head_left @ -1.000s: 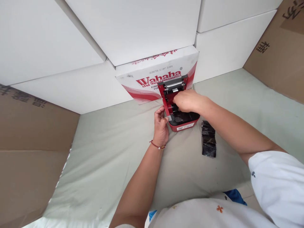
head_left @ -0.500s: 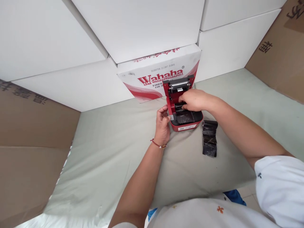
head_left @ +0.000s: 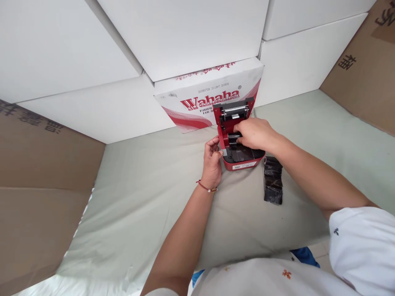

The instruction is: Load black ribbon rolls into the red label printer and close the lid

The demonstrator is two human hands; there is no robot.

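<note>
A red and black label printer (head_left: 243, 166) stands on the cloth with its lid (head_left: 233, 107) raised. Inside the body lies a roll of black ribbon (head_left: 233, 139), and dark film stretches from it over the printer's front. My right hand (head_left: 254, 133) reaches in from the right, thumb and fingers closed around the ribbon roll; its far end is hidden behind the hand. At the printer's left side, my left hand (head_left: 212, 158) grips the edge, thumb on a grey tab (head_left: 222, 152). Another black ribbon roll (head_left: 273, 181), partly unwound, lies just right of the printer.
A white and red Wahaha carton (head_left: 185, 109) stands right behind the printer. White boxes (head_left: 296, 61) form a wall at the back. Brown cardboard boxes flank the greenish cloth (head_left: 138, 197), one at left (head_left: 46, 197) and one at right (head_left: 364, 78).
The black film near the roll in the printer looks smoother and more wound up. My right hand has shifted very slightly at the roll; my left hand keeps its place on the printer.
</note>
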